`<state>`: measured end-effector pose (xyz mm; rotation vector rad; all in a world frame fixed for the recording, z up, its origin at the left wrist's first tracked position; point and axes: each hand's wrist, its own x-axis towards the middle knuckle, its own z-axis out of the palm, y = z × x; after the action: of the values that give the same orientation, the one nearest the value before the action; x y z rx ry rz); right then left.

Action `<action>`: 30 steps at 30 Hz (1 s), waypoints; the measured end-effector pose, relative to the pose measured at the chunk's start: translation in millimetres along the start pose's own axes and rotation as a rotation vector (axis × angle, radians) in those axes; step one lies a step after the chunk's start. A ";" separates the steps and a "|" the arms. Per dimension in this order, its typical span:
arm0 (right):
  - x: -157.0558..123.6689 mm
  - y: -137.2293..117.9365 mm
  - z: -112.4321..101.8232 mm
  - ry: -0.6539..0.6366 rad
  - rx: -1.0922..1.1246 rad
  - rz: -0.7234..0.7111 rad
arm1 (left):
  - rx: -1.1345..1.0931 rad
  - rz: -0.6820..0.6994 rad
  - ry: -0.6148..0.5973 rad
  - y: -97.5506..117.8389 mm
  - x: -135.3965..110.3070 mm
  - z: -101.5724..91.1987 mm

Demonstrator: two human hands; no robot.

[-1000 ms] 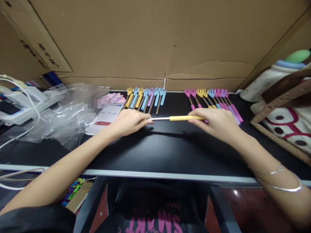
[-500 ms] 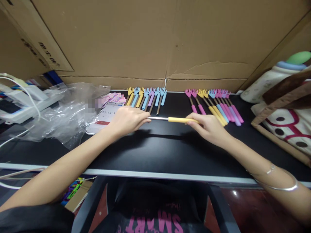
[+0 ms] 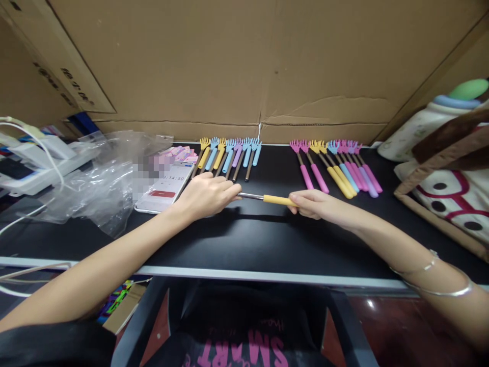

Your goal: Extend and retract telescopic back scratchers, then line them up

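yellow-handled rod (image 3: 269,199): since half a second ago it sits slightly lower in view, its right end dipping more.
right hand (image 3: 317,204): has changed its hold; fingers now curled closed around the handle's right end.
left hand (image 3: 212,194): back upward, fingers closed on the metal part, whose far end is hidden in the grip.
rod's look: thin, shiny grey metal tube on the left, running into a thicker, smooth, plain yellow handle.
rod's place: between the two hands, above the black counter (image 3: 263,247), slanting gently down to the right.
left row of scratchers (image 3: 228,163): yellow, blue and purple hand-shaped heads, beyond the left hand.
right row of scratchers (image 3: 319,178): pink, yellow, blue and purple, beyond the right hand.
phone (image 3: 162,193): near the left wrist, timer on screen.
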<state>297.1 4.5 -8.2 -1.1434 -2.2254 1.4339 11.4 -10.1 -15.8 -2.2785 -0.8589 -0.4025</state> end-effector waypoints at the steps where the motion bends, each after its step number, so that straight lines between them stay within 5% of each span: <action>1: 0.1 -0.8 1.0 0.030 -0.040 -0.010 | -0.016 -0.013 -0.030 -0.2 0.3 0.4; 20: -8.5 -4.5 5.7 0.485 -1.112 -0.259 | -0.569 -0.130 -0.478 3.9 1.8 0.0; 30: -8.8 -5.6 0.2 0.494 -1.155 -0.309 | -0.605 -0.178 -0.508 6.9 6.3 1.9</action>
<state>300.1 -3.2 -1.8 -1.1174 -2.6116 -0.3687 20.8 -9.8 -17.3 -2.9410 -1.3408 -0.1662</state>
